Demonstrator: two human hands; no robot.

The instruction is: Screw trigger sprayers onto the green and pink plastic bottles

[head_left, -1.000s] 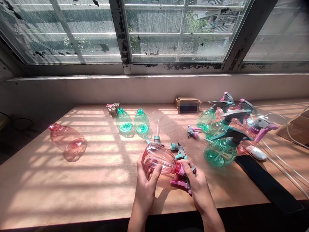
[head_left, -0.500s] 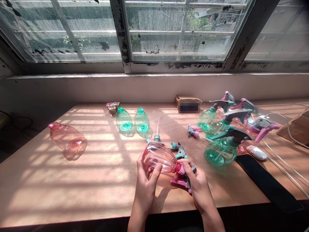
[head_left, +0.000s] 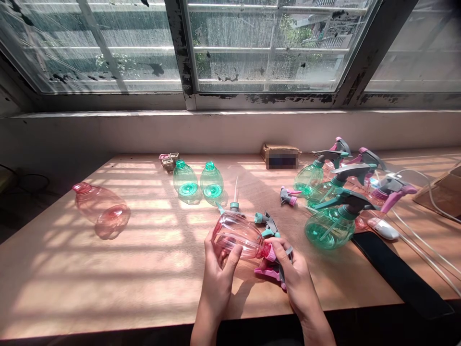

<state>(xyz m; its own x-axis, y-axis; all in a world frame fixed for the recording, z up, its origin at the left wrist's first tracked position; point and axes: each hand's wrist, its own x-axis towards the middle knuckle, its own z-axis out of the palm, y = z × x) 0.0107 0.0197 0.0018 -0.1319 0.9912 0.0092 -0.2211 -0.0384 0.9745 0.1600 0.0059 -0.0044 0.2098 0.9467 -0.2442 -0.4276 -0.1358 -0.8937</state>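
A clear pink bottle (head_left: 239,235) lies tilted sideways in front of me, its base in my left hand (head_left: 219,262) and its neck to the right. My right hand (head_left: 290,269) closes around the pink-collared spray head (head_left: 271,275) at the bottle's mouth. The fingers partly cover the head, and its pink trigger points left. Just behind the bottle lie a teal-and-grey spray head (head_left: 267,223) and another spray head (head_left: 234,206) with its tube pointing away from me. A pink-and-grey spray head (head_left: 288,196) lies farther back.
Two open green bottles (head_left: 185,179) stand at the back, and an open pink bottle (head_left: 103,209) is at the left. Assembled green spray bottles (head_left: 329,228) crowd the right with pink ones. Nearby are a black slab (head_left: 399,271), a white mouse (head_left: 383,228), cables and a cardboard box (head_left: 441,192).
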